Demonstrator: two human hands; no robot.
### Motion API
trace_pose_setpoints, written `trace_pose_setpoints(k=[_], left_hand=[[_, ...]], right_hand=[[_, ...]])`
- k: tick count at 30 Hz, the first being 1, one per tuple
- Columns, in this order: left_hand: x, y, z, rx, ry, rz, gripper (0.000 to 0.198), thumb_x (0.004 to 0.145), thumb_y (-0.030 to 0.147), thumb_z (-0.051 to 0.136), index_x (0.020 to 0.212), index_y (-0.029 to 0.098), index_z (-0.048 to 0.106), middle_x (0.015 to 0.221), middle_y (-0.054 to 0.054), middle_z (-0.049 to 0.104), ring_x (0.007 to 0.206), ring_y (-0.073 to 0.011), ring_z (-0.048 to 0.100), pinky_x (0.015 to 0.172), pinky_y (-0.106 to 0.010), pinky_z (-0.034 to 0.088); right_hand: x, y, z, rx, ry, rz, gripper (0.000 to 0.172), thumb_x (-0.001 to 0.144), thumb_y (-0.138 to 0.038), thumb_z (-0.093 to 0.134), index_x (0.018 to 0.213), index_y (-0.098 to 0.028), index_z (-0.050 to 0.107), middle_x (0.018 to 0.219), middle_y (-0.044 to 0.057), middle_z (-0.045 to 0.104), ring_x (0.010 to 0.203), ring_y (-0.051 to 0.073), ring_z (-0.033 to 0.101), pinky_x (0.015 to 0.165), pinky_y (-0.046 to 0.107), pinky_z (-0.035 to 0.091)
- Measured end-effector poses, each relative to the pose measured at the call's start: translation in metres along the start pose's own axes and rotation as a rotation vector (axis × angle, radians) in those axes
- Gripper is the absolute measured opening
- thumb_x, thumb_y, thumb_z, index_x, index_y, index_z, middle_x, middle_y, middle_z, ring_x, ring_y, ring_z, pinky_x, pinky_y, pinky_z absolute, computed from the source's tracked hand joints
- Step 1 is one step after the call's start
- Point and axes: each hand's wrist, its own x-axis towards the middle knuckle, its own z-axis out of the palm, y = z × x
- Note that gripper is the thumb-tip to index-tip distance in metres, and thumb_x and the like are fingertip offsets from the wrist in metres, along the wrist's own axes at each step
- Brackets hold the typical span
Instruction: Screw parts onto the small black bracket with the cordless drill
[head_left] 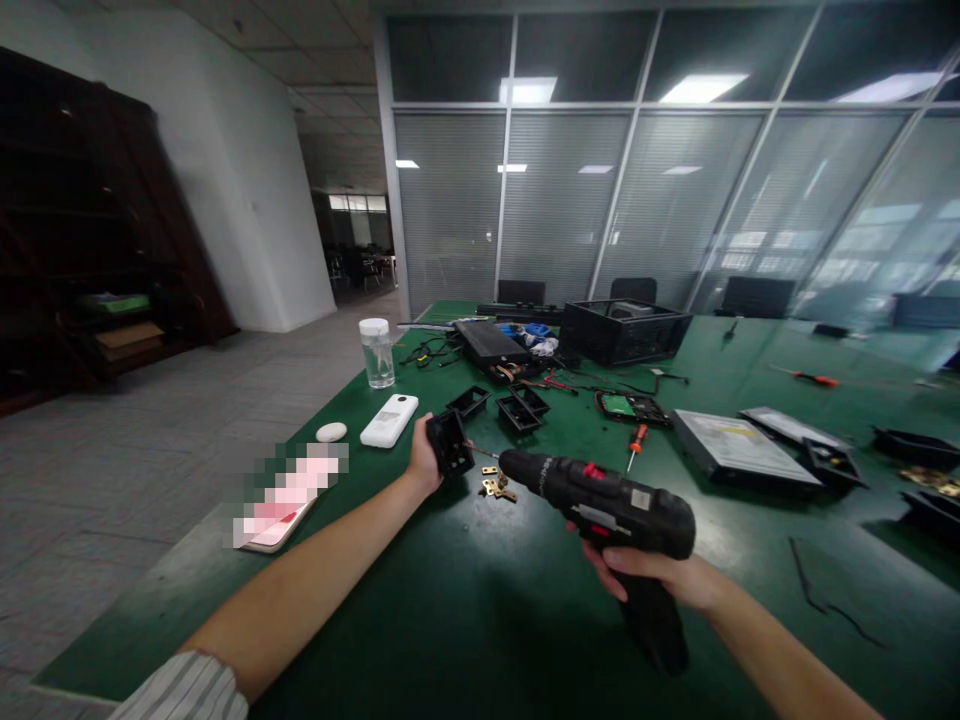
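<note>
My right hand (637,570) is wrapped round the grip of a black cordless drill (600,500), whose long thin bit points left. In my left hand (425,455) is a small black plastic box (448,446), tilted with its open side toward the drill. The bit's tip reaches the box's right side; whether it touches a screw cannot be made out. Just below them on the table lies a small pile of brass-coloured metal pieces (498,487). More black plastic boxes (517,412) of a similar kind rest behind my left hand.
On the green table (465,600) stand a water bottle (378,355), a white power bank (389,420) and a phone (289,510) at left. Behind lie cables and a black computer case (626,330). To the right are an orange screwdriver (637,445) and a metal disc drive (739,450).
</note>
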Motion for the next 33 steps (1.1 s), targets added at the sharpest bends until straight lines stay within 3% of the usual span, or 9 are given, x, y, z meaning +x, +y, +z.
trace_pose_setpoints(k=[6,13,18,21,27,33], left_hand=[[0.004,-0.007,-0.006,-0.003,0.051,-0.042,0.045,0.071,0.056,0.040,0.067,0.014,0.054,0.056,-0.009,0.059,0.055,-0.0233,0.060,0.051,-0.035,0.047],[0.014,0.009,-0.015,0.017,0.128,0.014,0.040,0.073,0.051,0.041,0.072,0.014,0.056,0.056,-0.007,0.059,0.052,-0.0218,0.060,0.048,-0.034,0.047],[0.019,0.014,-0.023,-0.001,0.180,0.047,0.043,0.072,0.054,0.039,0.074,0.014,0.056,0.057,-0.007,0.059,0.054,-0.0230,0.061,0.049,-0.036,0.048],[0.023,0.011,-0.028,0.004,0.146,0.033,0.045,0.073,0.055,0.039,0.075,0.014,0.057,0.059,-0.008,0.060,0.056,-0.0237,0.061,0.050,-0.037,0.049],[0.026,0.007,-0.033,0.029,0.116,0.001,0.050,0.072,0.058,0.038,0.076,0.012,0.058,0.060,-0.010,0.061,0.056,-0.0248,0.061,0.053,-0.039,0.048],[0.026,0.007,-0.034,0.087,0.105,-0.054,0.053,0.072,0.060,0.038,0.076,0.012,0.058,0.059,-0.010,0.061,0.056,-0.0250,0.061,0.053,-0.038,0.048]], right_hand=[[0.010,-0.001,0.006,-0.101,0.025,0.080,0.032,0.073,-0.034,0.061,0.096,-0.013,0.056,0.063,0.000,0.056,0.048,0.010,0.049,0.050,0.024,0.036],[0.039,0.014,-0.007,0.081,0.082,0.062,0.023,0.074,-0.031,0.059,0.087,-0.012,0.057,0.063,0.001,0.056,0.046,0.010,0.050,0.048,0.024,0.036],[0.062,0.016,-0.015,0.243,0.035,0.068,0.030,0.069,-0.026,0.062,0.093,-0.011,0.055,0.067,0.001,0.056,0.047,0.012,0.054,0.047,0.025,0.037],[0.063,0.016,-0.016,0.274,0.023,0.084,0.033,0.068,-0.028,0.063,0.096,-0.012,0.053,0.067,0.001,0.057,0.046,0.013,0.054,0.047,0.027,0.039],[0.060,0.011,-0.009,0.146,-0.014,0.075,0.035,0.067,-0.030,0.065,0.096,-0.014,0.053,0.061,-0.001,0.056,0.045,0.013,0.053,0.048,0.027,0.039],[0.061,0.002,0.000,-0.038,-0.029,0.110,0.026,0.072,-0.032,0.058,0.090,-0.014,0.054,0.050,-0.002,0.056,0.044,0.012,0.049,0.048,0.025,0.036]])
